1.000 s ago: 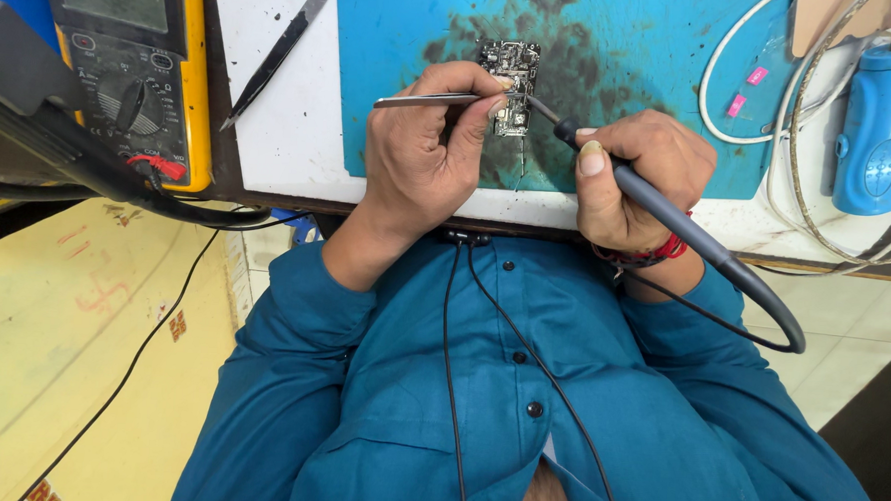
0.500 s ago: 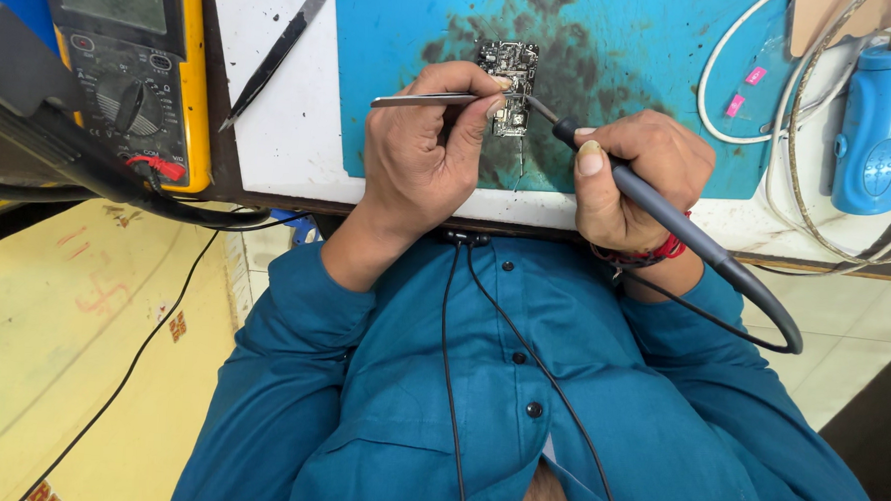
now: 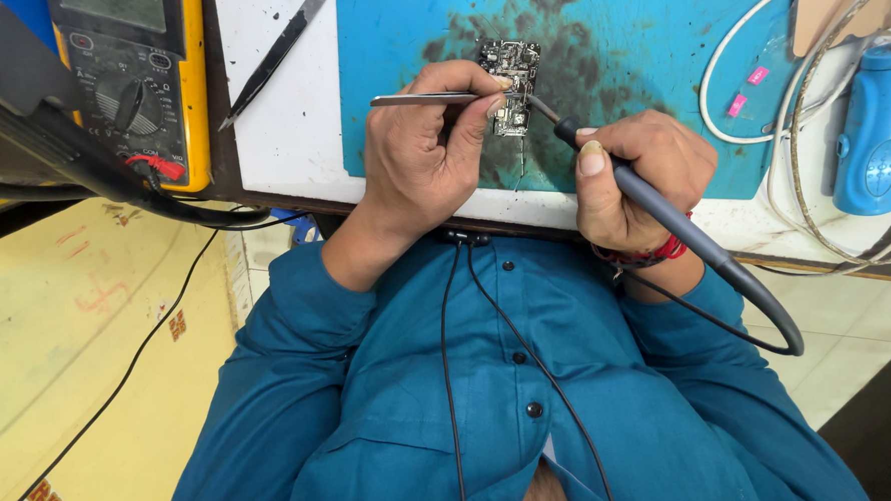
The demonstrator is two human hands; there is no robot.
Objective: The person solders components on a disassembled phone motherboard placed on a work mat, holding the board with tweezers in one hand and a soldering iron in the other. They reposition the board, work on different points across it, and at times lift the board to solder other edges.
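A small dark circuit board [image 3: 509,58] lies on a stained blue work mat [image 3: 655,49]. My left hand [image 3: 425,144] grips metal tweezers [image 3: 412,99], whose tips rest on the board's middle. My right hand [image 3: 634,174] holds a grey soldering iron [image 3: 658,205] like a pen. Its tip [image 3: 537,104] touches the board beside the tweezer tips. The iron's cable curves off to the lower right.
A yellow multimeter [image 3: 123,66] with a red probe lead sits at the left. Black tweezers [image 3: 274,53] lie on the white bench top. A blue cylindrical tool [image 3: 877,124] and white cables [image 3: 733,93] are at the right. Teal shirt sleeves fill the foreground.
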